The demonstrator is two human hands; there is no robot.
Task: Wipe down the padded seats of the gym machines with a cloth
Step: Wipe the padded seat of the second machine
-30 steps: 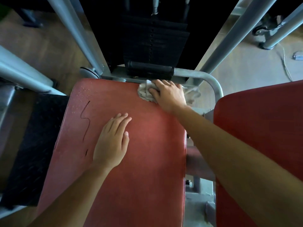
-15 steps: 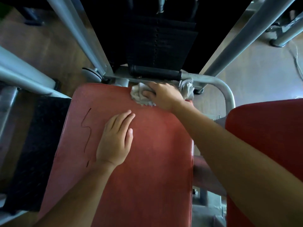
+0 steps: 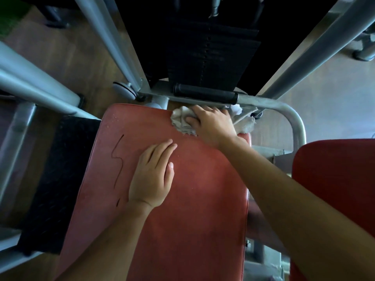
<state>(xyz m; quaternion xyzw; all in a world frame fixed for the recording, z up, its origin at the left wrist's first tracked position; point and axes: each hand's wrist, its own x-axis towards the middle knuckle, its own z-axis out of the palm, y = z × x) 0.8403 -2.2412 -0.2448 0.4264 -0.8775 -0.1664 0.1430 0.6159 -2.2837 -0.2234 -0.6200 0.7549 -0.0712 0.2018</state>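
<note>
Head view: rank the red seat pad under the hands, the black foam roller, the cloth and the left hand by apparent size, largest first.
1. red seat pad
2. left hand and black foam roller: similar apparent size; the hand is nearer the camera, so unranked.
3. cloth, partly hidden under the right hand, so its full extent is unsure.

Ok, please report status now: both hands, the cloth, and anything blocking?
Right hand pressing cloth at far edge of red seat. Left hand flat on seat, empty. Black grip bar just beyond cloth; nothing blocking.

Seat lies open; grey bar and black roller block beyond.
</note>
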